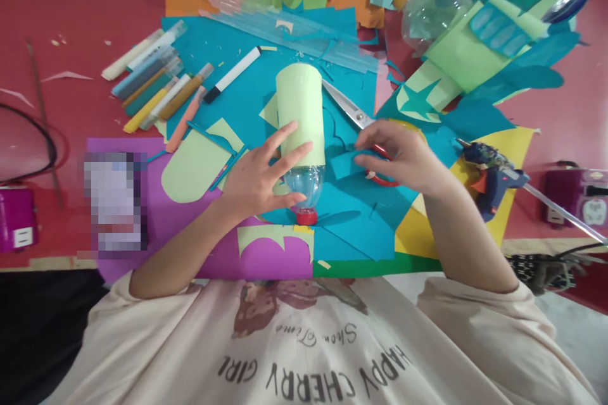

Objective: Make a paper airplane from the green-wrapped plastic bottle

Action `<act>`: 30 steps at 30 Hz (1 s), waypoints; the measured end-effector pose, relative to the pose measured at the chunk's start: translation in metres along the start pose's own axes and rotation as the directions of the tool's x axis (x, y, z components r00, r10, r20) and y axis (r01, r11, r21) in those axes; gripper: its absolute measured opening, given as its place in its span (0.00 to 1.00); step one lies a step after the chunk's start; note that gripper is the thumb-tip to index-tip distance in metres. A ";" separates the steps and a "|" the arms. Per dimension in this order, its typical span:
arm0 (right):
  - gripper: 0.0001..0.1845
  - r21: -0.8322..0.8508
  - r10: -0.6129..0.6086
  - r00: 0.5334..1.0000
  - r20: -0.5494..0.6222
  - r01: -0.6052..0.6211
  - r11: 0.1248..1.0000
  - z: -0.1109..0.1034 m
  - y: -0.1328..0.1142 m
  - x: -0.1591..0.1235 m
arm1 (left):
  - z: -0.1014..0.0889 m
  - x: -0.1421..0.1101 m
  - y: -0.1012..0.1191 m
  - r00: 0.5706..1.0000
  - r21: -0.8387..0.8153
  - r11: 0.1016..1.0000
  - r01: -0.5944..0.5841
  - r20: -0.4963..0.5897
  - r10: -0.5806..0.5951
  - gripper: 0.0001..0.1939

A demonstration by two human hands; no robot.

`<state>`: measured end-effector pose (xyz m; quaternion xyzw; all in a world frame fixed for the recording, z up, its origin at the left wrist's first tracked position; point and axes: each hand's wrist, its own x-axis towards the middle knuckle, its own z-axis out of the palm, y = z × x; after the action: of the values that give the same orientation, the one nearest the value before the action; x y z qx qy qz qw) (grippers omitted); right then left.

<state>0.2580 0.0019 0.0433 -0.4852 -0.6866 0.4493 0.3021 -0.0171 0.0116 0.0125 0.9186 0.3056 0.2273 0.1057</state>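
A clear plastic bottle point(304, 185) with a red cap lies in the middle, its cap towards me. Pale green paper point(300, 92) wraps its body. My left hand point(254, 177) is open, with fingers spread over the bottle's left side and the thumb near its neck. To the right, my right hand point(401, 155) has its thumb and fingers closed around the edge of a small piece of blue paper point(342, 166). Beneath that hand lie scissors point(354, 111) with red handles, partly hidden, blades pointing up and left.
Several markers point(152, 79) lie at the upper left, beside a capped black-and-white marker point(235, 73). A blue glue gun point(494, 186) rests at the right on yellow paper. Clear bottles point(434, 12) and paper cutouts point(503, 44) crowd the far side. A blurred phone-like object point(114, 199) lies left.
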 end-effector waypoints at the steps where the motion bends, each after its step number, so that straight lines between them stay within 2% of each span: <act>1: 0.06 0.080 0.011 0.998 -0.062 -0.006 0.997 -0.006 -0.001 0.003 | 0.000 0.001 0.002 1.000 0.004 1.000 -0.013 -0.016 0.013 0.38; 4: 0.07 0.200 0.008 0.982 -0.191 0.031 0.979 -0.019 -0.006 0.016 | -0.001 0.003 0.010 0.998 0.040 0.998 -0.055 -0.020 0.056 0.37; 7: 0.09 0.160 -0.031 0.961 -0.276 0.078 0.984 -0.024 -0.015 0.033 | -0.004 0.005 0.018 0.995 0.106 0.989 -0.099 0.013 0.098 0.34; 12: 0.13 -0.136 -0.165 0.883 -0.440 0.116 0.984 -0.014 -0.032 0.062 | -0.008 0.009 0.023 0.980 0.143 0.973 -0.183 -0.047 0.192 0.30; 15: 0.11 -0.257 -0.280 0.828 -0.486 0.171 0.951 -0.004 -0.043 0.075 | -0.005 0.011 0.023 0.978 0.145 0.970 -0.195 -0.049 0.204 0.31; 18: 0.08 -0.367 -0.317 0.795 -0.518 0.129 0.921 0.005 -0.050 0.079 | 0.001 0.011 0.021 0.976 0.142 0.969 -0.203 -0.047 0.212 0.33; 20: 0.09 -0.432 -0.294 0.802 -0.521 0.049 0.901 0.009 -0.054 0.078 | 0.004 0.011 0.020 0.976 0.137 0.970 -0.203 -0.047 0.211 0.34; 24: 0.12 -0.488 -0.190 0.857 -0.478 -0.080 0.869 0.012 -0.056 0.076 | 0.008 0.009 0.019 0.978 0.103 0.975 -0.199 -0.049 0.205 0.34; 30: 0.13 -0.520 -0.132 0.890 -0.437 -0.130 0.844 0.019 -0.058 0.078 | 0.008 0.007 0.018 0.979 0.077 0.980 -0.184 -0.068 0.190 0.34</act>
<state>0.1920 0.0618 0.0862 -0.6413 -0.6941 0.1124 0.3072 0.0012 0.0009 0.0142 0.9372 0.2294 0.2598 0.0398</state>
